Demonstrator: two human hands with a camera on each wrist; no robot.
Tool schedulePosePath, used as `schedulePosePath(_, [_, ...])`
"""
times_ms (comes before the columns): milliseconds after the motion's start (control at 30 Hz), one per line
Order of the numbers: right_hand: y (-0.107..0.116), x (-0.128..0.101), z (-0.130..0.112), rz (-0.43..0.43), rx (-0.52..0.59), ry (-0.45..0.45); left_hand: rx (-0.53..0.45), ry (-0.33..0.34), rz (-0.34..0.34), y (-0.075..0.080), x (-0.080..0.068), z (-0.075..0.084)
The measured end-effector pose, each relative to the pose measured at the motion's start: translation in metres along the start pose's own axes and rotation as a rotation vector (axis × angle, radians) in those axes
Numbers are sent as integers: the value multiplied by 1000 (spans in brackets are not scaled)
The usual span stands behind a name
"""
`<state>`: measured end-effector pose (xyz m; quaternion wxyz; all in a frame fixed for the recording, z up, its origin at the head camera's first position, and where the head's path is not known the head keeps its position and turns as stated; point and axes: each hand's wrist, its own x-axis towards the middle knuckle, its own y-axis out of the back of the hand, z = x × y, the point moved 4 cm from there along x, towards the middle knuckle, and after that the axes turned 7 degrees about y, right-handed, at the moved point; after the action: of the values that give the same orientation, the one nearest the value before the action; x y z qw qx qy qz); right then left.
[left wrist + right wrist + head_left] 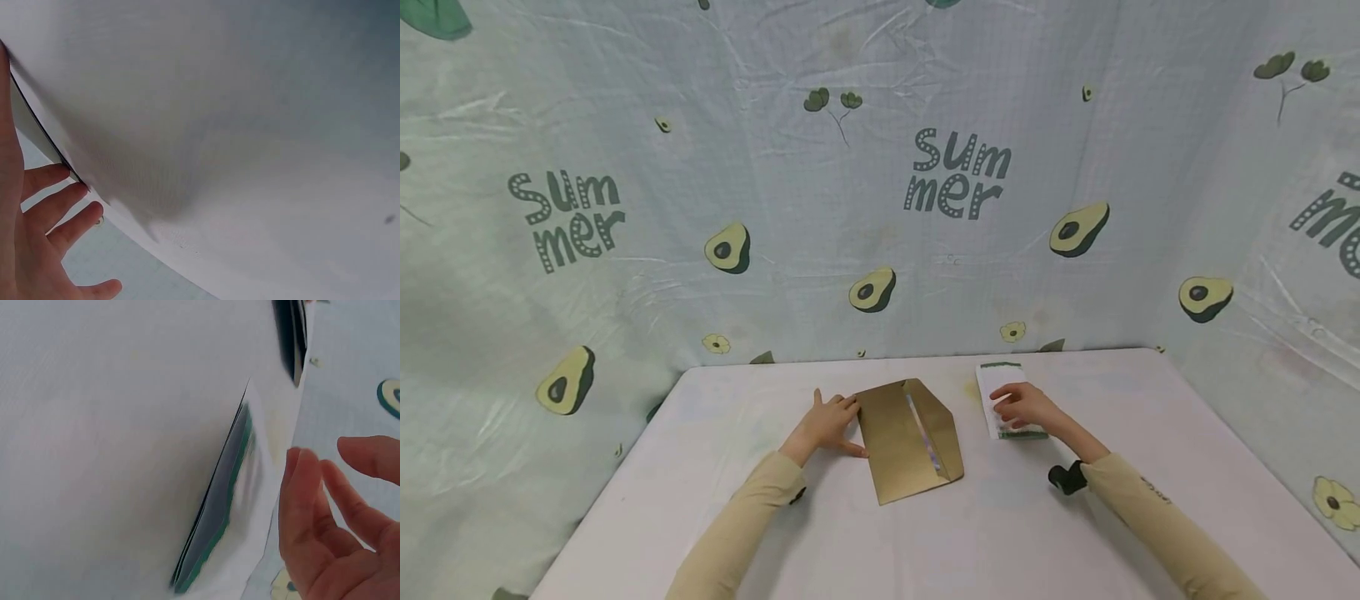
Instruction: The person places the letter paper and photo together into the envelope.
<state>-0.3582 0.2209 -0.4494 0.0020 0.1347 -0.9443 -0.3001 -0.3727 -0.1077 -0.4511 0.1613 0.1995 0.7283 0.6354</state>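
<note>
A gold envelope lies on the table with its flap folded out to the right. At its opening shows a thin, pale, colourful strip of something inside. Along the envelope's left edge rests my left hand, thumb and fingers spread. Farther right lies a white folded paper with green bands at both ends. My right hand hovers over it, fingers loosely bent and nothing held. The right wrist view shows a gap between that hand and the paper's layered edge.
The pale table reaches back to a hanging cloth printed with avocados and lettering. A dark wrist device sits by the right cuff.
</note>
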Motion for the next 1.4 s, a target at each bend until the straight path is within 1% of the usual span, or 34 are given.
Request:
schedulePosePath(100, [10, -3, 9, 35, -57, -25, -10, -3, 9, 0, 0, 0])
schedulePosePath(200, [18, -6, 16, 57, -85, -46, -24, -10, 17, -1, -1, -1])
schedulePosePath(433, [31, -10, 28, 92, -85, -75, -63, -51, 39, 2, -5, 1])
schedulePosePath(533, [35, -11, 30, 97, -104, -98, -86, -82, 70, 6, -7, 3])
schedulePosePath(700, [39, -10, 33, 104, -136, -162, -140, -142, 126, 15, -9, 12])
schedulePosePath(833, [40, -7, 37, 116, -167, -199, -162, -174, 141, 20, -5, 23])
schedulePosePath(933, [40, -5, 37, 116, -194, -208, -134, -144, 141, 21, 5, 27])
schedulePosePath(1033, [38, -3, 35, 103, -205, -220, -83, -88, 133, 20, 17, 26])
schedulePosePath(1133, [34, -2, 32, 93, -213, -233, -58, -30, 100, 18, 28, 24])
schedulePosePath(1300, [29, 1, 30, 107, -234, -249, -109, 68, 34, 14, 41, 21])
schedulePosePath(1400, [27, 4, 32, 110, -257, -261, -123, 93, 7, 9, 47, 22])
